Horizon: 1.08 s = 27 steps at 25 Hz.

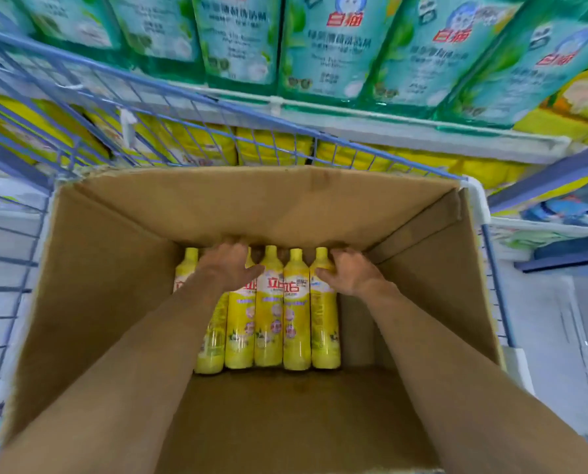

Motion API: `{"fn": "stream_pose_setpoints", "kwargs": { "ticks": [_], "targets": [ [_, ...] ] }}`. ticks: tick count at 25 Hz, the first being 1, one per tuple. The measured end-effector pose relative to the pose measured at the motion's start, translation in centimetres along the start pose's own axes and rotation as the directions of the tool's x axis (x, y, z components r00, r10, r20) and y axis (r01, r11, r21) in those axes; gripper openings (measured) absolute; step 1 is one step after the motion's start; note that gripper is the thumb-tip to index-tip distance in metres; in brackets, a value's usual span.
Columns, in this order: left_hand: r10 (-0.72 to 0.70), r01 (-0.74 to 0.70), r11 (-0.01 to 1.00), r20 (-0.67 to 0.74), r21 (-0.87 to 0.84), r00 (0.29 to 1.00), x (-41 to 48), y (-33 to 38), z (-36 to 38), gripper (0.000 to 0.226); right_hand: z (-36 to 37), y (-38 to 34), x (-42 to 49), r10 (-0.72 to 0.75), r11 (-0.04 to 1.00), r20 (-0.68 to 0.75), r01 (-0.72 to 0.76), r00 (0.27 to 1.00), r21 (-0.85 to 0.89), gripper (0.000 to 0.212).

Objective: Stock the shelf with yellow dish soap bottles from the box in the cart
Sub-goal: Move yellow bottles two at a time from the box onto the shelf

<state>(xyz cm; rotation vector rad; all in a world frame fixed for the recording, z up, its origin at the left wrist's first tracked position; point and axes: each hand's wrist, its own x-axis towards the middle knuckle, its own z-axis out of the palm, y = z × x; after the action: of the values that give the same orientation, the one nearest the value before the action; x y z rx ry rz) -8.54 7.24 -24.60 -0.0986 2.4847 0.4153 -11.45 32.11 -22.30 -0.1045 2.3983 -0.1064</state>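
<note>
Yellow bottles (268, 302) | left hand (227, 265) curled round one neck; right hand (350, 273) grips end bottle (325, 313)

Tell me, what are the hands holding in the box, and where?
The right hand grips the rightmost yellow bottle at its neck. The left hand lies over other bottles at their tops; its grip cannot be told.

A blue wire cart (80, 107) carries an open cardboard box (251, 206) that fills its basket. Inside the box, yellow dish soap bottles (268, 319) sit side by side in a row against its far wall. Beyond the cart's far edge, a shelf (388, 121) holds green packs (323, 46), with yellow packs (272, 145) on the level below.
</note>
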Motion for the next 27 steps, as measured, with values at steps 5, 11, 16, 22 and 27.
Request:
{"fn": "stream_pose_setpoints", "kwargs": {
  "ticks": [5, 11, 16, 22, 27],
  "targets": [
    [-0.054, 0.051, 0.996, -0.038, -0.068, 0.998, 4.2, -1.7, 4.0, 0.056, 2.5, 0.0, 3.7, 0.044, 0.999, -0.024, -0.044, 0.999, 0.018, 0.064],
    [-0.097, 0.057, 0.98, -0.205, -0.192, 0.974, 3.5, -1.1, 5.6, 0.044, 3.2, 0.0, 4.6, 0.153, 0.964, -0.063, -0.135, 0.986, 0.227, 0.06],
    [-0.185, 0.168, 0.886, 0.002, -0.433, 0.983, 2.6, -1.6, 4.8, 0.049, 4.0, 1.2, 2.7, 0.143, 0.897, -0.069, -0.1, 0.987, 0.43, 0.035],
    [-0.013, 0.083, 0.736, 0.108, -0.672, 0.994, 0.6, -2.5, 5.9, 0.056, 4.2, 1.2, 0.5, 0.048, 0.83, -0.085, 0.008, 0.995, 0.558, 0.05],
    [0.106, -0.066, 0.608, -0.002, -0.791, 0.994, -3.1, -1.3, 3.5, 0.073, 2.6, 0.7, -1.8, -0.083, 0.805, -0.139, 0.149, 0.987, 0.574, 0.075]
  ]
}}
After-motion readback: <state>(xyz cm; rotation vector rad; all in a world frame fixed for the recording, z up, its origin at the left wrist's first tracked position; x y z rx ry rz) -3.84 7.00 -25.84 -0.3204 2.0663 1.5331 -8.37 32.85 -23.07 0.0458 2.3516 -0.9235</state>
